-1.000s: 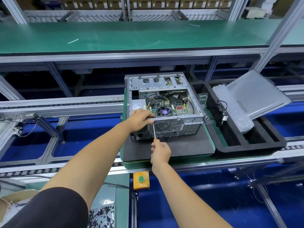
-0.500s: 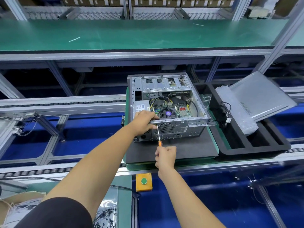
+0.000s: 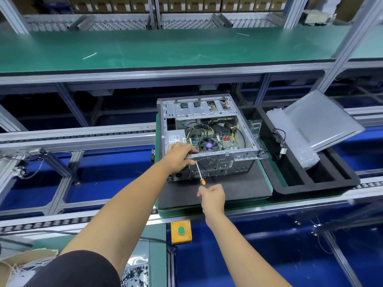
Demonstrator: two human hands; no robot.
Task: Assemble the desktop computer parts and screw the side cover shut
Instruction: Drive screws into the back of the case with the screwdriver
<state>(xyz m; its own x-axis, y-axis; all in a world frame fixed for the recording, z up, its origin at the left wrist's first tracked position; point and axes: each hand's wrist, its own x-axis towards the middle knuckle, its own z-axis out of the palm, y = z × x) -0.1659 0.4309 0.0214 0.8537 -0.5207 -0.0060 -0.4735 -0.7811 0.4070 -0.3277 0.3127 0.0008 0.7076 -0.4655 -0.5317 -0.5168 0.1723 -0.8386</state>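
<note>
On the assembly line, I work at the open computer case point(image 3: 209, 139), which lies on its side on a dark foam mat point(image 3: 228, 189) straight ahead of me, its rear panel facing me and its long axis running away from me toward the green shelf point(image 3: 165, 48) beyond. My left hand point(image 3: 179, 156) is the nearer one to the case: its fingers are curled over the near top rail at the case's left rear corner, thumb pressed against the rear panel, steadying the metal. My right hand point(image 3: 212, 196) sits just short of the case, over the mat, closed around the orange handle of a thin screwdriver point(image 3: 199, 171). The shaft slants up and leftward from that fist, and its tip meets the rear panel right beside my left thumb, next to the round fan grille; whether a screw sits under the tip is too small to tell. Both forearms reach forward, the left from farther out, the right nearly straight. The side cover point(image 3: 323, 119) leans in a black tray point(image 3: 310, 183) to the right of the case, well apart from both hands, not yet fitted.
</note>
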